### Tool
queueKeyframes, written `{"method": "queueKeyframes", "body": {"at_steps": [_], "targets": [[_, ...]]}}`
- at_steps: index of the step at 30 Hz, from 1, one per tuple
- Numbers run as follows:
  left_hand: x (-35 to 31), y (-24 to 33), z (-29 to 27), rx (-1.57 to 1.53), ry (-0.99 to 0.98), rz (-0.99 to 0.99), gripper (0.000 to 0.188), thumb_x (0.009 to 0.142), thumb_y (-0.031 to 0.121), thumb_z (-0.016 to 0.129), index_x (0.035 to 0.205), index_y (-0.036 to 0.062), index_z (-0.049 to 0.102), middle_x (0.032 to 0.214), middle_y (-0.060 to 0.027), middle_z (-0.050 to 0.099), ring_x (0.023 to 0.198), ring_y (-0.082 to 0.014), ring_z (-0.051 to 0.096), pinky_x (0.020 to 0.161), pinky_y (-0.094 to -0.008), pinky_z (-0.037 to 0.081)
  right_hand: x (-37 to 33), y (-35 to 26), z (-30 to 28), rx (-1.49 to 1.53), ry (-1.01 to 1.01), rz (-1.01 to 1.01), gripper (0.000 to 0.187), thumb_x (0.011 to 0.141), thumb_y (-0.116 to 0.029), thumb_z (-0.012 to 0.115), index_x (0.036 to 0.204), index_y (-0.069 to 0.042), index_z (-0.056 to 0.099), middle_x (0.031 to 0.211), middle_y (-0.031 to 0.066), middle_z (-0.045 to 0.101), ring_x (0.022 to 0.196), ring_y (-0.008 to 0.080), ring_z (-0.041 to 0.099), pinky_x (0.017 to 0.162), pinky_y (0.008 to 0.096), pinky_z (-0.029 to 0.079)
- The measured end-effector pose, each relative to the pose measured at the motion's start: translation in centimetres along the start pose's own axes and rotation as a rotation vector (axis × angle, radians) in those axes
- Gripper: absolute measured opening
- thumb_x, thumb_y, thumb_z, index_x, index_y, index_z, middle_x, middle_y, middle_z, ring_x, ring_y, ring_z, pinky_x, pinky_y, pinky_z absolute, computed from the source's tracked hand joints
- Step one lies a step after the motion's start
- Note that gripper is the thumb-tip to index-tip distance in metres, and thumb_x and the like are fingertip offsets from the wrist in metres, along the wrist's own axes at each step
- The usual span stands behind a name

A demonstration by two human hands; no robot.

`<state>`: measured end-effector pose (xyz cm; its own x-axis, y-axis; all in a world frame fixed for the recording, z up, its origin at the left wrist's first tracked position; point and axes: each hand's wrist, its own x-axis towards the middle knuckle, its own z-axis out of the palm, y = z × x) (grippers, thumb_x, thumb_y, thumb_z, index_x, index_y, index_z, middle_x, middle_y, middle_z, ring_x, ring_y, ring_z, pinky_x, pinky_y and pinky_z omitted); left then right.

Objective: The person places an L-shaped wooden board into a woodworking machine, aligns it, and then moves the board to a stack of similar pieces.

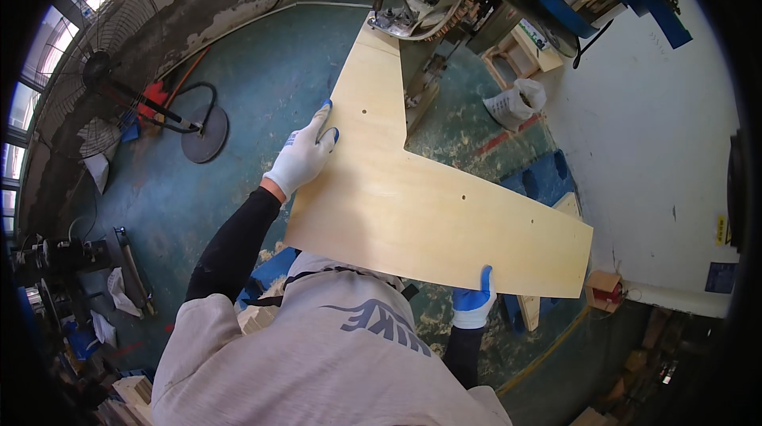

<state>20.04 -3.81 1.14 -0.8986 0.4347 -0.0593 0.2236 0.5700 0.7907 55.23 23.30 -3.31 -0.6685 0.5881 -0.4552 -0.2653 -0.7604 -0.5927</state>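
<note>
A pale L-shaped plywood panel (389, 196) with a few small holes spans the space in front of me. Its narrow far end reaches to the metal head (397, 23) of a machine. My left hand (302, 156), in a white glove with blue fingertips, grips the panel's left edge, its thumb on the top face. At the near right edge, my right hand (474, 299) in a similar glove holds the panel from below. Only its thumb lies on top; its other fingers are hidden under the wood.
A standing fan (99, 73) with a round base is at the left. Beyond the panel stand a white sack (516, 104) and a wooden frame (520, 57). Blue pallets (544, 176) lie beneath its right side, near a cardboard box (605, 289). A white wall (659, 140) closes the right.
</note>
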Motion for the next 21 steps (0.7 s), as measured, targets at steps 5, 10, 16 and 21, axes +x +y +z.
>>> {"method": "queueKeyframes", "body": {"at_steps": [5,10,16,21], "targets": [[-0.9,-1.2,0.3,-0.092,0.033,0.005,0.058,0.102,0.024,0.052,0.151,-0.0024,0.036,0.138,-0.0307,0.054,0.131,-0.0430,0.051,0.108,-0.0390,0.042,-0.2,0.6,-1.8,-0.166,-0.003,-0.071,0.045,0.107,-0.028,0.049,0.141,0.001,0.047,0.140,0.0145,0.057,0.124,0.0265,0.058,0.101,0.0392,0.053],[0.1,1.6,-0.9,-0.035,-0.067,-0.032,0.060,0.102,0.024,0.051,0.152,-0.0057,0.033,0.153,-0.0275,0.041,0.145,-0.0341,0.039,0.119,-0.0345,0.029,-0.9,0.1,1.6,-0.096,0.006,-0.148,0.050,0.106,-0.030,0.050,0.145,0.000,0.045,0.141,0.0166,0.056,0.126,0.0305,0.058,0.103,0.0461,0.051],[0.3,0.7,-0.4,-0.066,-0.037,-0.044,0.060,0.102,0.024,0.052,0.152,-0.0050,0.034,0.148,-0.0288,0.048,0.138,-0.0331,0.049,0.111,-0.0328,0.038,0.3,0.1,1.2,-0.174,0.039,-0.258,0.045,0.106,-0.028,0.052,0.141,-0.001,0.049,0.136,0.0138,0.060,0.118,0.0265,0.063,0.098,0.0433,0.054],[0.6,0.0,0.2,-0.142,0.105,0.044,0.060,0.101,0.023,0.056,0.150,-0.0056,0.037,0.148,-0.0271,0.049,0.139,-0.0309,0.048,0.113,-0.0328,0.036,0.7,-0.2,0.0,-0.130,0.021,-0.179,0.045,0.107,-0.028,0.049,0.143,0.000,0.047,0.140,0.0142,0.056,0.125,0.0267,0.058,0.105,0.0423,0.049]]}}
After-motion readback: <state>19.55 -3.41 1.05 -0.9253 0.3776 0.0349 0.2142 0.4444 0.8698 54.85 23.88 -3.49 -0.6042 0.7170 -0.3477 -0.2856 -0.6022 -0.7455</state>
